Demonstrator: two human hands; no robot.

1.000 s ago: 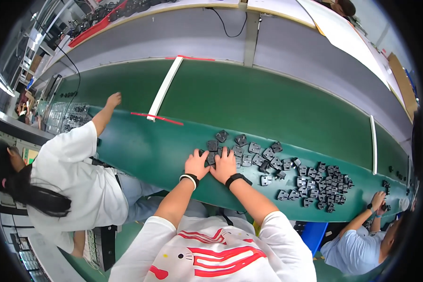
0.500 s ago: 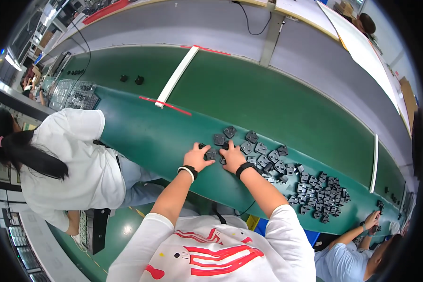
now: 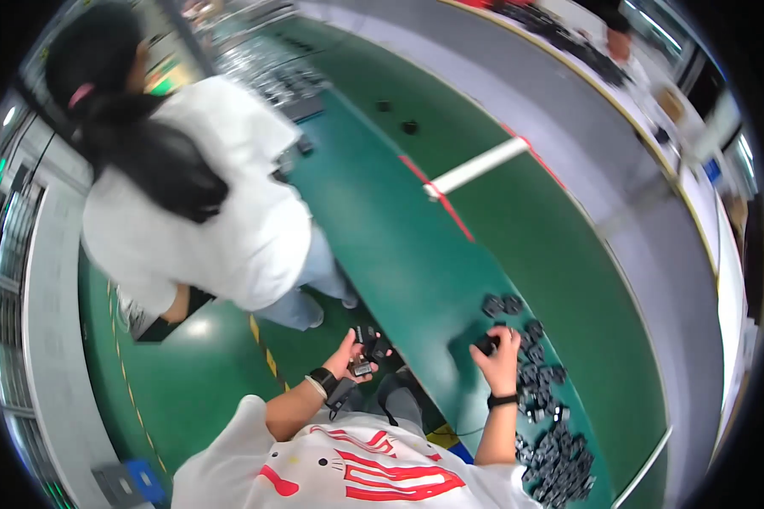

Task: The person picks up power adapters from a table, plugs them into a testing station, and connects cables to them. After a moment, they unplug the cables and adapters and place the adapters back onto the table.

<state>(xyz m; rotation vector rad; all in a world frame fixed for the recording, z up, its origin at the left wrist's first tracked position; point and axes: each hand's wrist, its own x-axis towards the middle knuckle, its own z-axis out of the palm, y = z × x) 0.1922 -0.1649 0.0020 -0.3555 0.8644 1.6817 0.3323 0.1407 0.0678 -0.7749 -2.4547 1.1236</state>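
My left hand is off the near edge of the green bench, palm turned up. Its fingers curl around several small black blocks that look like plug adapters; one shows a pale label. Over the bench, my right hand has its fingers closed on another black plug adapter, partly covered by the fingers. Two loose adapters lie just beyond it. More are strewn to its right, down to a dense heap of adapters beside my right forearm.
A co-worker in a white shirt stands close on my left, back partly turned. A white bar crosses the darker green strip behind the bench. Clear plastic trays sit at the far end. A grey partition runs behind.
My view has swung left. The left hand has come off the bench and now cradles several adapters, palm up. My right hand stays over the bench, on an adapter, apart from the left.
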